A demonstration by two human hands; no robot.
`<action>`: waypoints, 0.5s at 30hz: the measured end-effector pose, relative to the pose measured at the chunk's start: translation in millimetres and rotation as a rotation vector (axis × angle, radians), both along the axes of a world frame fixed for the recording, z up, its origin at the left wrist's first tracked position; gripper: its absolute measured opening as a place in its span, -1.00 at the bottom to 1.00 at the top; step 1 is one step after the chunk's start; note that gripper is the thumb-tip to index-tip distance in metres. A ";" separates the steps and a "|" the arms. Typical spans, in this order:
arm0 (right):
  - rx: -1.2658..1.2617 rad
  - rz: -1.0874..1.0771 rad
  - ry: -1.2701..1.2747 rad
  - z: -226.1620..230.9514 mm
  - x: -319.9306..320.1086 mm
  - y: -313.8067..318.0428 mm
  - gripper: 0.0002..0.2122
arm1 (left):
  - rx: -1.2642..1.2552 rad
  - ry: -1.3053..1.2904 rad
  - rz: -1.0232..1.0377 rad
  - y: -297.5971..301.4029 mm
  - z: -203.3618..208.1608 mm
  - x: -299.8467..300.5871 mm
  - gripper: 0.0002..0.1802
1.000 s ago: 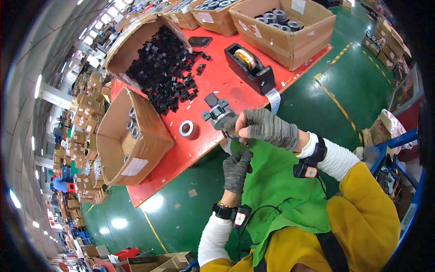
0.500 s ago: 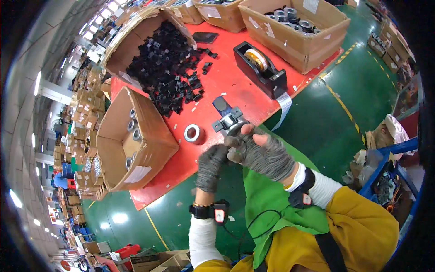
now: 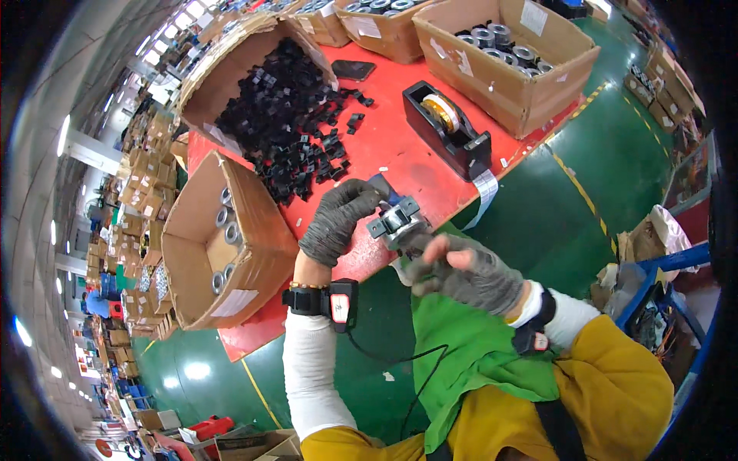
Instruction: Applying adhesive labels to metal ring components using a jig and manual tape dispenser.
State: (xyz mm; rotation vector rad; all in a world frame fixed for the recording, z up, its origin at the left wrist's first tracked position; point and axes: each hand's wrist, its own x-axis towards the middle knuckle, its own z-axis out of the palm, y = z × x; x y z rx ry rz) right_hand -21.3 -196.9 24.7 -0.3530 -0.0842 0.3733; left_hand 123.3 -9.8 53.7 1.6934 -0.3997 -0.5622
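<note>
A silver round metal part [image 3: 409,233] with a dark clip-like bracket [image 3: 394,220] across its top is at the near edge of the red table [image 3: 400,163]. A dark blue piece [image 3: 383,187] lies just behind it. My left hand [image 3: 338,221], in a grey glove, has its fingers closed beside the bracket and the blue piece; what they pinch is hidden. My right hand [image 3: 477,278], gloved with bare fingertips, curls its fingers at the near side of the silver part. Those fingers are partly blurred, and their grip is hidden.
Black clips [image 3: 280,115] spill from a tipped carton [image 3: 201,73]. A carton [image 3: 265,269] with silver rings stands at the left. A black tape dispenser [image 3: 469,150] sits right of centre, before a carton [image 3: 530,96] of rings. A phone-like black slab [image 3: 353,70] lies behind.
My left hand has moved forward from the table's near edge to the bracket. The loose silver ring seen on the table earlier no longer shows. My right hand has shifted slightly right and nearer.
</note>
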 end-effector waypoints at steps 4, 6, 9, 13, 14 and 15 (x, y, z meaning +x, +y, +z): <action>-0.666 -0.001 -0.259 4.7 30.2 -46.3 -0.76 | -0.108 -0.080 -0.011 9.3 2.9 15.1 -0.76; -0.934 -0.116 -0.368 19.8 59.4 -56.4 -0.74 | -0.028 -0.086 0.026 6.5 16.6 13.5 -0.76; -1.115 -0.179 -0.539 31.3 100.8 -47.6 -0.72 | -0.080 -0.105 0.050 -2.1 31.4 11.3 -0.75; -1.220 -0.088 -0.643 32.5 124.8 -18.2 -0.74 | 0.008 -0.186 0.101 -4.8 43.8 -0.1 -0.77; -1.275 -0.078 -0.696 32.0 126.6 -13.4 -0.77 | -0.013 -0.175 0.113 -5.3 44.5 -2.6 -0.75; -1.328 -0.065 -0.752 33.1 126.8 -9.7 -0.80 | -0.035 -0.164 0.128 -5.3 45.6 -5.6 -0.73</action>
